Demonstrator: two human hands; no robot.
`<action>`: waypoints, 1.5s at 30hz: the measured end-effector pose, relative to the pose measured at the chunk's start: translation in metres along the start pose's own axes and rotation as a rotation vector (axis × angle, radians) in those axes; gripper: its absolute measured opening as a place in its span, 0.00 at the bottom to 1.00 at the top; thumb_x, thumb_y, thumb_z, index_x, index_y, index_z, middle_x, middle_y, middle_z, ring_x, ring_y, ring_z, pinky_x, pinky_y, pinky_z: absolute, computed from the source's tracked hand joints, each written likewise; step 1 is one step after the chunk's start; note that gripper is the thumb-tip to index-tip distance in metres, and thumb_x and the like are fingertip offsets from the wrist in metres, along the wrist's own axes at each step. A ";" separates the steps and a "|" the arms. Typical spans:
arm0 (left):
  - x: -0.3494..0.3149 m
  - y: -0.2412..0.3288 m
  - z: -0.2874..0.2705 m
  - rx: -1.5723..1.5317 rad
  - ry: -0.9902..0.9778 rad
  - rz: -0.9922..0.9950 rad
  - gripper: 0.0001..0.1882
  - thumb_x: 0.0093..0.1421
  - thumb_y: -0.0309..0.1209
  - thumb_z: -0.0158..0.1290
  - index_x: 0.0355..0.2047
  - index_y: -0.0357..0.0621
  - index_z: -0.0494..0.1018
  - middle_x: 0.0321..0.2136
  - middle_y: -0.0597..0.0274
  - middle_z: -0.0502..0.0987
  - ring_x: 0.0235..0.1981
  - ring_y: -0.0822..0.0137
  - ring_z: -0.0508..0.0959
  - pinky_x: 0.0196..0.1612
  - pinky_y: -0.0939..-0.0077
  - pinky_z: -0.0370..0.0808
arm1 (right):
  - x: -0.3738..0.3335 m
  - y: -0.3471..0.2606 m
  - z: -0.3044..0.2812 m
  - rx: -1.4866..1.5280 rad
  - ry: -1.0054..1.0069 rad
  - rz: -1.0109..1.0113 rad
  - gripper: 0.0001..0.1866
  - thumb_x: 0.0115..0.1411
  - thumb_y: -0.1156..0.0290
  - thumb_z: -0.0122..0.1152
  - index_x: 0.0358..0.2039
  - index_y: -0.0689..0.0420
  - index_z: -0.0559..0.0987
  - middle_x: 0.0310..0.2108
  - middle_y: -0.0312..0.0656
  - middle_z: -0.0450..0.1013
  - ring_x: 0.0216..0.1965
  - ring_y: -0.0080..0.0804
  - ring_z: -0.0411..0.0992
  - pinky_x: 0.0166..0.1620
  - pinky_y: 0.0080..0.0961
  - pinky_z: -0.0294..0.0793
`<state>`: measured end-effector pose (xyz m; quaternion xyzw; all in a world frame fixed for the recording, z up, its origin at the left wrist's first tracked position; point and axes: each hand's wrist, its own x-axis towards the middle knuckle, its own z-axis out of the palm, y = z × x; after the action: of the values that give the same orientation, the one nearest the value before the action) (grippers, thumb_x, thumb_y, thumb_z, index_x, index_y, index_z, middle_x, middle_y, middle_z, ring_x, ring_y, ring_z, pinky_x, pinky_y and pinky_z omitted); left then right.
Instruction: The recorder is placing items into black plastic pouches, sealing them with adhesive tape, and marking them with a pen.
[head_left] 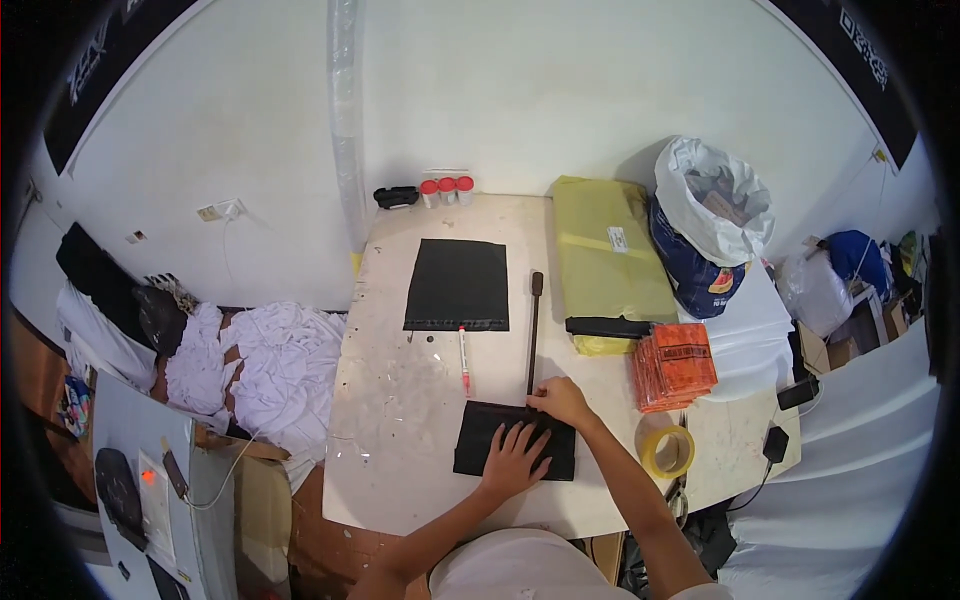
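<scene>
A folded black sheet (470, 440), possibly a flat bag, lies near the front of the table. My left hand (515, 458) rests flat on it, fingers spread. At its upper edge my right hand (560, 402) is closed in a pinch, apparently on the sheet's edge. The lower end of a thin dark rod (534, 335) with a thicker tip reaches those same fingertips; whether they touch it I cannot tell. Farther back lies another black flat sheet (457, 285). Between the two sheets is a white and red marker (464, 362).
On the right sit a yellow package (605, 240), an orange wrapped stack (675, 367), a tape roll (667, 452) and scissors (680, 490). Behind them stands a large open sack (710, 230). Red-lidded containers (447, 190) line the back edge. White cloth (285, 370) is piled left.
</scene>
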<state>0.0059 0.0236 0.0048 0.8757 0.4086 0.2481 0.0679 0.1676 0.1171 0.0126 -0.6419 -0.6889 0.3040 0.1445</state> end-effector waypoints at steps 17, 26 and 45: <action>0.000 0.004 0.003 0.001 0.016 -0.005 0.26 0.53 0.45 0.48 0.51 0.51 0.66 0.47 0.59 0.67 0.51 0.59 0.65 0.56 0.55 0.57 | -0.217 0.031 -0.126 -0.156 0.194 0.233 0.16 0.41 0.63 0.66 0.30 0.57 0.78 0.30 0.44 0.74 0.37 0.41 0.71 0.40 0.33 0.70; -0.002 0.003 0.003 -0.014 -0.002 0.002 0.24 0.53 0.42 0.51 0.50 0.50 0.66 0.50 0.59 0.64 0.53 0.58 0.62 0.57 0.53 0.54 | -0.254 0.097 -0.058 -0.622 0.459 0.188 0.09 0.36 0.75 0.60 0.23 0.55 0.77 0.28 0.43 0.73 0.44 0.39 0.68 0.54 0.35 0.61; 0.066 0.077 -0.175 -0.733 0.259 0.257 0.30 0.42 0.32 0.63 0.47 0.40 0.69 0.50 0.52 0.66 0.54 0.49 0.63 0.54 0.60 0.62 | -0.230 -0.110 -0.093 0.730 0.482 -0.235 0.13 0.47 0.84 0.62 0.35 0.63 0.73 0.36 0.41 0.73 0.41 0.23 0.69 0.48 0.22 0.63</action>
<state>0.0089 0.0079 0.2067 0.7990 0.1856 0.4918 0.2920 0.1653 -0.0835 0.1949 -0.5190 -0.5515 0.3505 0.5510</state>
